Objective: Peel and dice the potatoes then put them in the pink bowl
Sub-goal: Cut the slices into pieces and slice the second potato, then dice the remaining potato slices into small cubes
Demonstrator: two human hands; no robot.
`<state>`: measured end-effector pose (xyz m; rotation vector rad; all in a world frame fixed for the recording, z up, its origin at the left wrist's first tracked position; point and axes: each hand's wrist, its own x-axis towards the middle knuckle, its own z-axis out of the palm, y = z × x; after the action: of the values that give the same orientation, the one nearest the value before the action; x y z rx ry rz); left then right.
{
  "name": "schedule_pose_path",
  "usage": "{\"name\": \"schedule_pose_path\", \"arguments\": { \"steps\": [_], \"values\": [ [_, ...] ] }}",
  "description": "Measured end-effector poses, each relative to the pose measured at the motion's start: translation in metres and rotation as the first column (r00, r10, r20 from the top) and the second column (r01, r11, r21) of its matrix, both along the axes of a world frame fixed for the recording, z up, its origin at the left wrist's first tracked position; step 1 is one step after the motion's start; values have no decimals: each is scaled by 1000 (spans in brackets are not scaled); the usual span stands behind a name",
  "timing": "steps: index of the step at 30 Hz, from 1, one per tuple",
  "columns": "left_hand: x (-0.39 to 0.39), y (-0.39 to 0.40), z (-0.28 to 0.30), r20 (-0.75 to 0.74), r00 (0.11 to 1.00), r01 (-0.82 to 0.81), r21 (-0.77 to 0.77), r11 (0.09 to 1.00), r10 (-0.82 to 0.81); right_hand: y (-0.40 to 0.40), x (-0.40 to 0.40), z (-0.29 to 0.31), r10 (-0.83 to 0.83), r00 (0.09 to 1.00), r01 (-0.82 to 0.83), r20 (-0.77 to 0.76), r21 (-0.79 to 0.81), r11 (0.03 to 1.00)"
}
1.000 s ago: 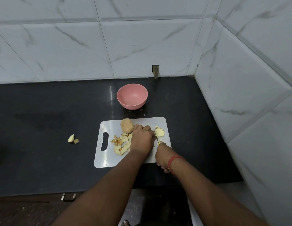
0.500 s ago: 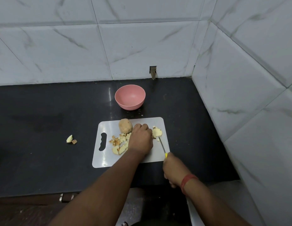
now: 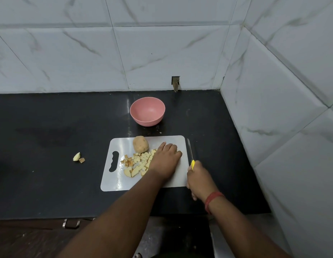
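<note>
The diced potato (image 3: 138, 162) lies in a loose heap on the left half of my white cutting board (image 3: 121, 181), pale yellow cubes mixed with some browner bits at the left edge and a few larger wedges toward me that look only half cut. Just behind the heap, touching its far edge, sits a whole potato (image 3: 141, 144) with its tan skin on. The pink bowl (image 3: 147, 111) stands beyond the board on the black tabletop (image 3: 50, 183), with nothing in it.

My left hand (image 3: 165, 160) rests over the right side of the heap, fingers fairly straight and pressed down on the board, not curled round anything. My right hand (image 3: 199, 178) has a closed grip on the yellow handle of the knife (image 3: 190, 152), whose blade points away from me just off the board's right edge.

I judge the risks so: if I sweep the pieces with a flat hand, cubes may skid off the board onto the tabletop, where two stray potato pieces (image 3: 78, 157) already lie well to the left. The unpeeled potato may roll if nudged. The large wedges could reach the bowl undiced, and the blade is near my left fingers.
</note>
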<state>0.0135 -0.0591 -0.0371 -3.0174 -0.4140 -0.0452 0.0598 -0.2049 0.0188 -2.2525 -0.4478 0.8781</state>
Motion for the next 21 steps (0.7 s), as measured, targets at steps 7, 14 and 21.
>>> {"name": "schedule_pose_path", "arguments": {
  "steps": [7,14,21],
  "values": [
    [-13,7,-2,12,998,-65,32,997,65,6,0,2,108,994,-109,-23,-43,993],
    [-28,13,-4,19,993,-116,-3,993,116,21,-3,1,161,985,-166,-61,-84,983],
    [-47,20,-6,280,954,-87,-76,993,105,33,-6,-2,207,978,-210,-31,-106,972]
  ]
}}
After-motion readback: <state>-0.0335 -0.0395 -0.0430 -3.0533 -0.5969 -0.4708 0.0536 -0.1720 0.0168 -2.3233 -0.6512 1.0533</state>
